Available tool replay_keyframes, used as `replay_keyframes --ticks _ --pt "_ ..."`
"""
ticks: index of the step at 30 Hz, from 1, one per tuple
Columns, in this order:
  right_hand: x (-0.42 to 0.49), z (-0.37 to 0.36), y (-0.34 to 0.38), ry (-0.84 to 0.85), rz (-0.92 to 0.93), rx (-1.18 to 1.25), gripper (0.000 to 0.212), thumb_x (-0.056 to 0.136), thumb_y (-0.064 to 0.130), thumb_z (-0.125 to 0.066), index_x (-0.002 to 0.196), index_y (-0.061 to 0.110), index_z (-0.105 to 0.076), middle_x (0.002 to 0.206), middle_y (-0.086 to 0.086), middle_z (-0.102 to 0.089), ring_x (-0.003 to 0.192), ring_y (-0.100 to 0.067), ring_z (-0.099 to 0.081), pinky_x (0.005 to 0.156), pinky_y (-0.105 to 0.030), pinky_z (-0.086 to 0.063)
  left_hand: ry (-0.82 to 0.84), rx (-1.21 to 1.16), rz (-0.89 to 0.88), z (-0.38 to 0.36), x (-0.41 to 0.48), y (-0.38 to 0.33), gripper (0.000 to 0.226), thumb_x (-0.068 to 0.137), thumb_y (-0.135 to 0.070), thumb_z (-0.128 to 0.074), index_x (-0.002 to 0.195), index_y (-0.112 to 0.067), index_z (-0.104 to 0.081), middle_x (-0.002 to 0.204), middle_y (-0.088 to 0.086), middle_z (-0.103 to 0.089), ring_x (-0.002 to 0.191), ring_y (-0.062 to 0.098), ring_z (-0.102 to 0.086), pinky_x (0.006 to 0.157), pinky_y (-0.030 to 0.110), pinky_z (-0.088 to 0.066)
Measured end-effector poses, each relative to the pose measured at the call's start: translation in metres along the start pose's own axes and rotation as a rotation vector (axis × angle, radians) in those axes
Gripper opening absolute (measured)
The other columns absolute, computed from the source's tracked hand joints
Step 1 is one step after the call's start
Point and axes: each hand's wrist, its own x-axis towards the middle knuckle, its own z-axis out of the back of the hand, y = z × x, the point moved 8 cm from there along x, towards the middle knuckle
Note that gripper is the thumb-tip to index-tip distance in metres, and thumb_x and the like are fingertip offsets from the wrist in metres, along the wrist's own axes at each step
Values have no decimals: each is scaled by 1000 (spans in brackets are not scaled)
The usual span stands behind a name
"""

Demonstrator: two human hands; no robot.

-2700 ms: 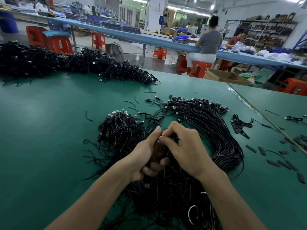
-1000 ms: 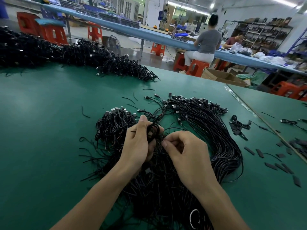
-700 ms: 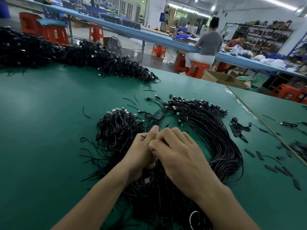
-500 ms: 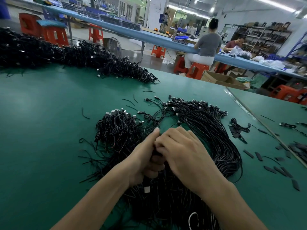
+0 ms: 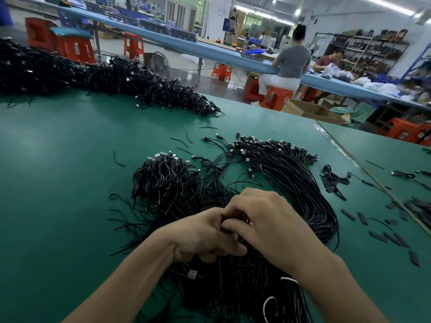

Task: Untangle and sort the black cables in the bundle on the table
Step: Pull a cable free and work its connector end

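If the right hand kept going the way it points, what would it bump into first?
The right hand points up-left and touches the left hand where both pinch a black cable, so that hand comes first. Past it probably lies the coiled cable heap, though depth is hard to judge.

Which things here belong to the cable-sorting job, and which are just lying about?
Job: left hand, right hand, both pinching strands of the cable bundle; coiled heap beside it.
Lying about: black strips, far cable pile, cardboard box.
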Motion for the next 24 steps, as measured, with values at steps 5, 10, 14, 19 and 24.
replay_keyframes --ticks 5,10,14,19,24 --pt "-1 0 13 19 66 -136 16 95 41 -57 100 31 -70 101 14 -61 94 -12 -55 90 -28 -41 -6 32 8 -3 -1 -3 16 88 6 -62 82 -4 -51 54 -6 -35 45 6 -28 39 18 -23" --pt "1 -4 16 70 103 -166 16 98 39 -52 100 32 -66 105 14 -57 93 -8 -50 91 -26 -37 8 56 17 -4 1 0 26 87 5 -63 72 -11 -48 54 -4 -35 44 6 -30 39 18 -25" --pt "2 -6 12 44 105 -164 11 99 36 -50 98 28 -58 100 13 -50 97 -9 -46 90 -28 -40 -23 -43 -29 -2 1 -5 18 82 0 -66 77 -14 -56 54 -9 -43 44 4 -32 39 17 -24" --pt "0 5 -5 -219 -7 -68 8 95 29 -54 89 24 -57 93 13 -51 93 -10 -45 78 -27 -43 -103 -393 -116 7 2 -18 13 72 -12 -51 76 -23 -57 60 -9 -40 46 3 -27 35 13 -21" --pt "-7 11 -22 -508 -144 210 7 94 21 -62 87 23 -61 93 14 -50 90 -7 -52 72 -21 -44 -171 -658 -281 11 5 -26 29 92 -9 -37 109 -9 -61 70 -2 -49 54 6 -39 40 17 -32"
